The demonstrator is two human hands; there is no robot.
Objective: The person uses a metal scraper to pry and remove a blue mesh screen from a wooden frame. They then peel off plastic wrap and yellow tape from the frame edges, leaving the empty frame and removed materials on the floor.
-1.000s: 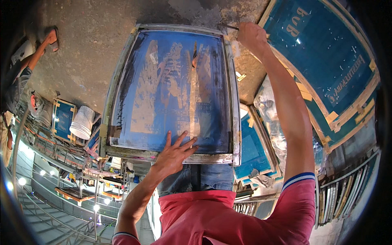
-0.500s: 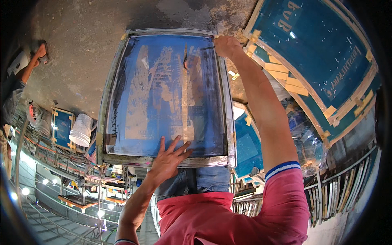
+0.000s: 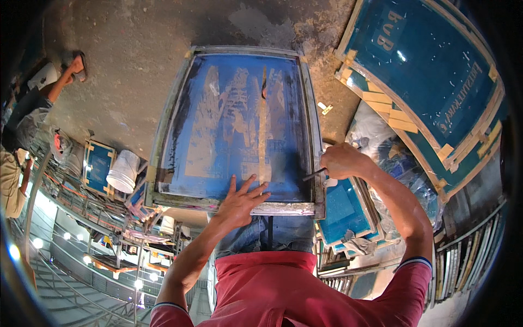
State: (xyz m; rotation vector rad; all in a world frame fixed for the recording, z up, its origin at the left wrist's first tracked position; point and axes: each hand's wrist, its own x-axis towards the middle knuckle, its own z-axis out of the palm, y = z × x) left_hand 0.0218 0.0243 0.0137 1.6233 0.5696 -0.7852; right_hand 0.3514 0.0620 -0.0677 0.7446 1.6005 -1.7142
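Observation:
A large screen-printing frame (image 3: pixel 238 206) with blue mesh (image 3: pixel 192 131) lies in front of me, its near edge by my waist. Pale, streaky patches and a narrow tan strip run down the mesh. My left hand (image 3: pixel 239 204) rests with fingers spread over the near rim, fingertips on the mesh. At the right rim, toward the near corner, my right hand (image 3: pixel 344 162) is closed round a thin dark tool (image 3: pixel 314 175). The tool's tip points left over the dark-stained mesh edge; its exact kind is unclear.
Larger teal screens (image 3: pixel 419 71) in wooden frames lean at the right, beside clear plastic wrapping (image 3: pixel 403 163). A smaller blue screen (image 3: pixel 344 210) stands near my right forearm. Leftward are a white bucket (image 3: pixel 124 170) and another person's leg (image 3: pixel 61 84). Racked frames (image 3: pixel 469 248) line the lower right.
My right hand has come down the right side, from the frame's far corner toward its near corner, still holding the tool. My left hand keeps its place on the near rim.

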